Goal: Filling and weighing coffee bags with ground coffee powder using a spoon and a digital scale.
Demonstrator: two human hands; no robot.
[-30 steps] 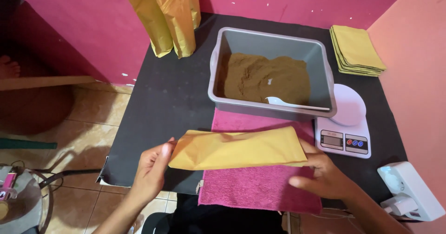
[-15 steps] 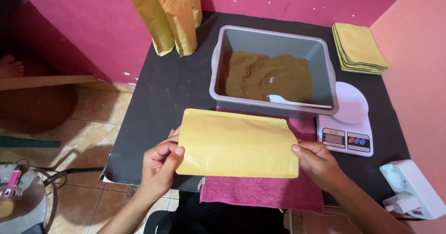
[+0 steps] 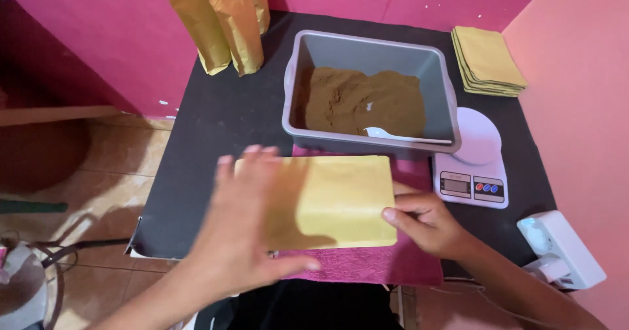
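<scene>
Here, flat yellow pouch (image 3: 334, 199) lies on pink towel (image 3: 406, 264), just in front of grey tub (image 3: 370, 48) of brown powder (image 3: 367, 100). Right hand (image 3: 426, 222) pinches pouch's right edge, thumb on top. Left hand (image 3: 246, 232) blurred, fingers spread and released, hovering over pouch's left part; contact unclear. Scale (image 3: 475, 163) right of tub; pouch stack (image 3: 488, 61) behind it; two standing bags (image 3: 226, 22) at back left

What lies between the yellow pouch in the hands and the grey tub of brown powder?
In the head view, only a narrow strip of magenta towel separates the yellow pouch from the grey tub; nothing else.
</scene>
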